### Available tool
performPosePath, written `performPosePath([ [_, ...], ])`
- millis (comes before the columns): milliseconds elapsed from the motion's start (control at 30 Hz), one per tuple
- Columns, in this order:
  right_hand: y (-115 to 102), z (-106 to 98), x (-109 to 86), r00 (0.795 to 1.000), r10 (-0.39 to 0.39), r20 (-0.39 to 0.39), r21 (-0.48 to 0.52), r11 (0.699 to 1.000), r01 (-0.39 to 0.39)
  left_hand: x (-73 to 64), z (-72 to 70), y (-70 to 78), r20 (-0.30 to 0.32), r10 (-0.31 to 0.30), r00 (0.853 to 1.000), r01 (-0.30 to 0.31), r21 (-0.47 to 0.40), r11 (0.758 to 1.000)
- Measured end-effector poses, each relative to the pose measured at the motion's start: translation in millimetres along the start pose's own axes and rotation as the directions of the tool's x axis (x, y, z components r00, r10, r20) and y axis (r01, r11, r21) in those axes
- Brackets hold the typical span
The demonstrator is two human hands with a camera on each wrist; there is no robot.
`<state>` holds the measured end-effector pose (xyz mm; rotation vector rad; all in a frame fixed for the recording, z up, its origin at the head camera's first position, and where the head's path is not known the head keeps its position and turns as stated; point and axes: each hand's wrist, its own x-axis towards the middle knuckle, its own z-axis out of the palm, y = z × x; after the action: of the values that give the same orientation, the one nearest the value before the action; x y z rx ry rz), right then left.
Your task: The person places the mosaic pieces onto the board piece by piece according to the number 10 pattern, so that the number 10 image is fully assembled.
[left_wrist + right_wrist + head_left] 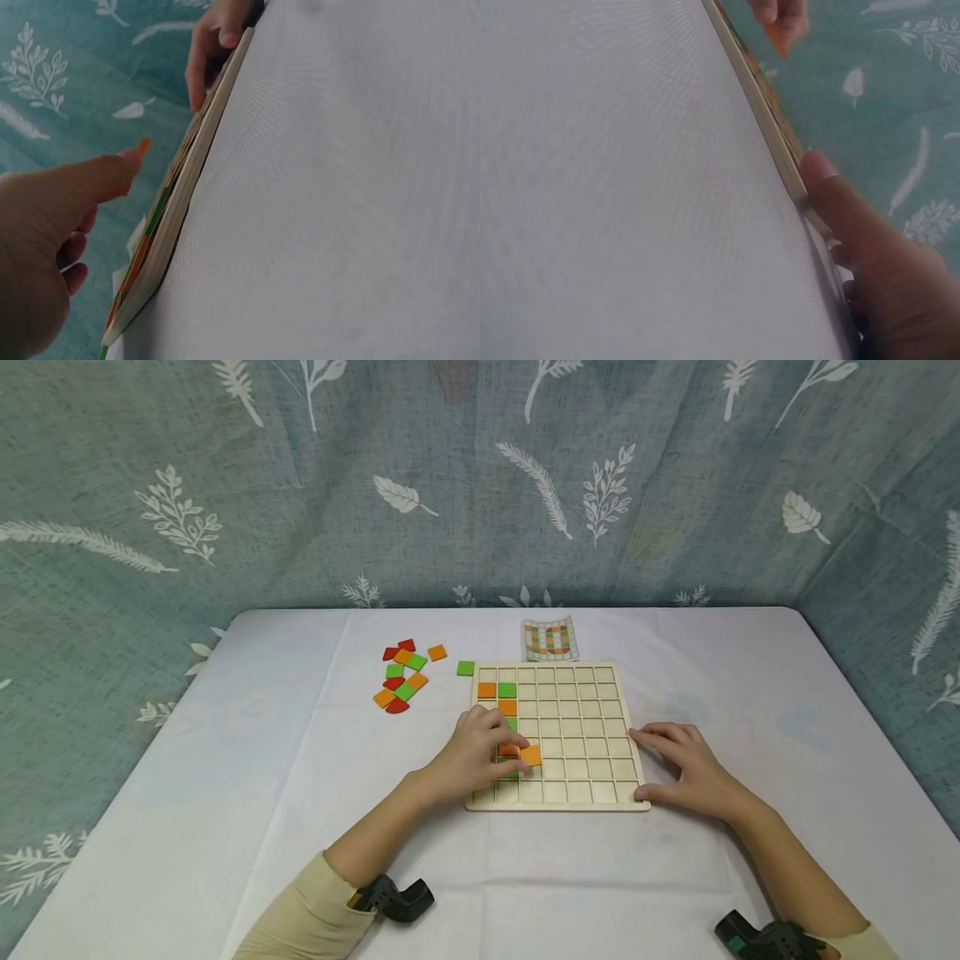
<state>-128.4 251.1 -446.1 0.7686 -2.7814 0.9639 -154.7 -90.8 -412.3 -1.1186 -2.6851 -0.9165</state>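
Between thumb and fingertips, my left hand (474, 753) pinches an orange square tile (531, 755). It holds this tile over the left part of a pale wooden grid board (577, 727). Orange and green tiles, such as a green one (507, 690) and an orange one (487, 690), sit in the board's left cells; the left hand hides part of these columns. In the left wrist view the held tile (145, 144) shows edge-on above the board. My right hand (690, 772) rests at the board's right edge, thumb near the lower corner and fingers along the side.
A loose pile of red, orange and green tiles (405, 692) lies left of the board. One green tile (466, 668) lies by the board's top left corner. Behind the board is a small pattern card (551, 639). A leaf-print cloth (465, 485) hangs behind the white table (375, 610).
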Motion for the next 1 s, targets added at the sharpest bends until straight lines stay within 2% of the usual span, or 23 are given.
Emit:
performPosePath([
  [167,0.9,0.2,-0.9,1.0,-0.007,-0.002,-0.003,1.0,0.007,-3.4,6.5,1.6,0.065,-0.006,0.998,0.004,0.031,1.0],
  [400,1.0,0.7,-1.9,1.0,-0.004,0.003,-0.006,1.0,0.004,-7.0,14.3,0.2,0.107,-0.028,0.994,0.024,0.034,0.999],
  [667,-0.1,-0.8,0.2,1.0,0.004,0.01,-0.007,1.0,-0.004,-7.0,13.1,-0.2,0.066,-0.053,0.996,0.05,0.046,0.998],
  [800,-0.8,-1.6,0.6,1.0,0.004,0.013,-0.006,1.0,-0.004,-7.2,12.4,-1.1,0.068,-0.069,0.995,0.066,0.042,0.997],
  [1000,-0.9,-0.9,-0.3,1.0,0.011,0.013,-0.009,1.0,-0.011,-6.9,7.8,-2.5,0.071,-0.097,0.993,0.099,-0.021,0.995],
])
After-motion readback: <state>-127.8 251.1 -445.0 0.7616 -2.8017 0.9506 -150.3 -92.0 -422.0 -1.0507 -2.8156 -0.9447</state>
